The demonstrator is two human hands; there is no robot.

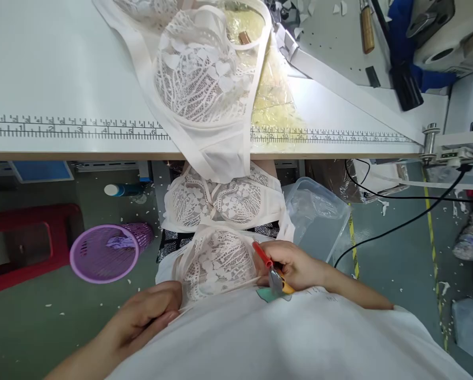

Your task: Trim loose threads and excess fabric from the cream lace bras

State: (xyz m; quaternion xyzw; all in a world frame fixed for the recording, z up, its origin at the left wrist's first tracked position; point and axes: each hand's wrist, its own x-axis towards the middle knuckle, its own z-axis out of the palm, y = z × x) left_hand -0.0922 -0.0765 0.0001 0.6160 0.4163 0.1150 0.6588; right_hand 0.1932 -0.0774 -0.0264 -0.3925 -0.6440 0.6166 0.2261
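Observation:
A white lace bra point(220, 258) lies across my lap, its lace cup turned up between my two hands. On the left, my left hand point(149, 315) is closed, fingers pinching the bra's edge. Thread snips point(275, 279) with a red handle and a metal blade sit in my right hand point(294, 262), which is wrapped round them beside the cup. Something yellow shows under the blade, partly hidden by the fingers. More white lace cups point(236, 203) rest on my lap just beyond. Another white lace bra point(205, 79) hangs over the table edge.
The white table point(54, 68) has a printed ruler along its front edge. Yellowish plastic wrap point(278, 100) lies under the hanging bra. Below stand a purple basket point(104, 253), a red stool point(30, 237) and a clear plastic bin point(319, 214). A black cable point(395, 214) loops at right.

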